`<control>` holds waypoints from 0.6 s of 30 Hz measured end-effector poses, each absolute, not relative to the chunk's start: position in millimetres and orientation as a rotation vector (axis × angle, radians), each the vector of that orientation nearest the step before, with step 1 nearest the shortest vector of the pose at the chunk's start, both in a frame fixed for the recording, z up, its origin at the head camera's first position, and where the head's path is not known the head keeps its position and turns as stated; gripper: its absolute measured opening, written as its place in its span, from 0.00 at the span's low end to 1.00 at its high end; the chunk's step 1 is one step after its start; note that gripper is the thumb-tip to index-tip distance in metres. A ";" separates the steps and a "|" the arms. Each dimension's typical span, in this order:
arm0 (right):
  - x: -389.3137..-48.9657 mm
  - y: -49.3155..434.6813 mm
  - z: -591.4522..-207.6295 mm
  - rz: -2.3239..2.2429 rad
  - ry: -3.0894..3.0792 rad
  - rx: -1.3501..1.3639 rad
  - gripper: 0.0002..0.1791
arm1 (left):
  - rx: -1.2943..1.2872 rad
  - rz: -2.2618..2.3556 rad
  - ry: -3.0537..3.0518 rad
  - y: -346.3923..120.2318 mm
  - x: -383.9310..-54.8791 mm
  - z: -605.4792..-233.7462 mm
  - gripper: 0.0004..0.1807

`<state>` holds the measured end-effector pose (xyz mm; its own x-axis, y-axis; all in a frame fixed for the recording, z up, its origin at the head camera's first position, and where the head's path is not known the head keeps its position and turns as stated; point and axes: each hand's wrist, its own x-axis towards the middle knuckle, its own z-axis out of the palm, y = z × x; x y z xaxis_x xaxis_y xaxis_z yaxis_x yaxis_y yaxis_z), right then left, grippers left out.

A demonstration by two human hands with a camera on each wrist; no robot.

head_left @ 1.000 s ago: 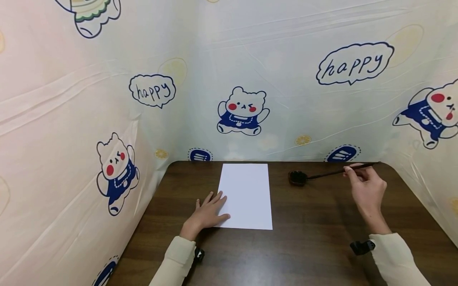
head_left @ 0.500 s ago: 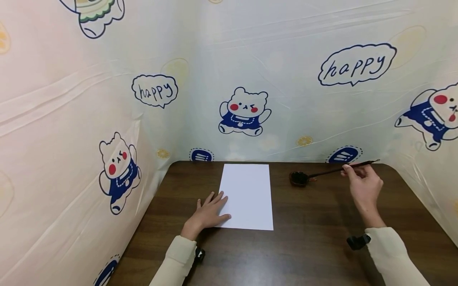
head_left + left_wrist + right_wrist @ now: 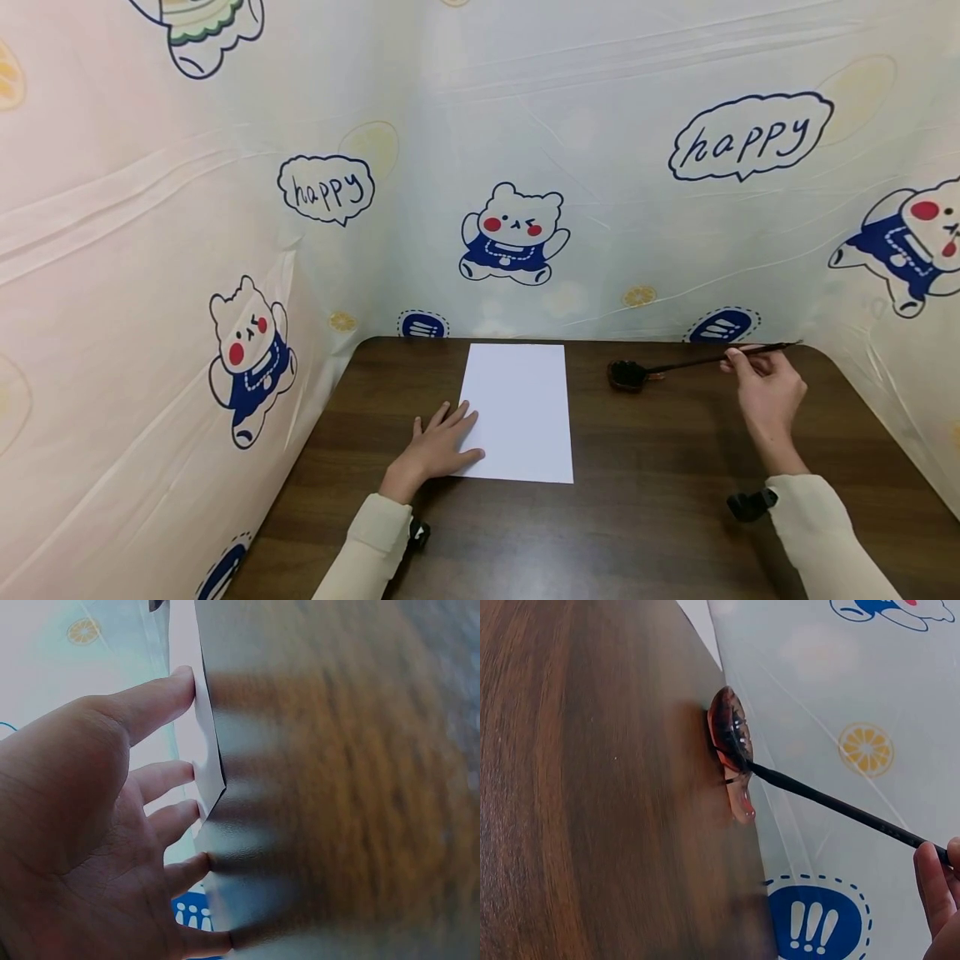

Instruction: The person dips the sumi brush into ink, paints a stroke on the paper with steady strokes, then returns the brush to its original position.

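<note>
A blank white sheet of paper (image 3: 517,408) lies on the table. My left hand (image 3: 431,450) rests on its lower left part with spread fingers; in the left wrist view, the thumb and some fingertips touch the paper while others reach the wood beyond its edge. My right hand (image 3: 772,404) pinches the shaft of a dark writing brush (image 3: 693,362) between thumb and fingers. The brush slants down to the left, its tip in a small brown ink dish (image 3: 625,377). Dark, glossy liquid shows in the dish (image 3: 724,724) in the right wrist view, and hides the bristles.
The brown wooden table (image 3: 525,542) has rounded far corners. A patterned cloth (image 3: 600,250) with cartoon bears hangs close behind and along both sides. Bare wood lies between the paper and the dish. Each wrist wears a small black camera (image 3: 752,505).
My right hand shifts slightly left, then slightly back right with the brush, whose tip stays at the dish. The left hand and paper hold their place; the head view has turned a little.
</note>
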<state>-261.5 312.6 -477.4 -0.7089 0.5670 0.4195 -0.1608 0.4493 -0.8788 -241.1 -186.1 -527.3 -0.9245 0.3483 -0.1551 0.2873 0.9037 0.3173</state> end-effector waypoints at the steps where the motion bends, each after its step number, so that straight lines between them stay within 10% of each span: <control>1: -260.9 313.3 -478.0 1.310 -1.995 -0.349 0.18 | 0.483 0.425 2.859 -186.0 -241.2 -527.2 0.41; 18: -252.5 317.1 -475.1 1.280 -2.012 -0.356 0.16 | 0.486 0.426 2.862 -185.6 -239.2 -526.1 0.41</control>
<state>-252.5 317.1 -475.1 -0.7066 0.5693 0.4202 -0.1394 0.4703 -0.8714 -239.2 -185.6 -526.1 -0.9242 0.3495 -0.1538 0.2896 0.9041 0.3141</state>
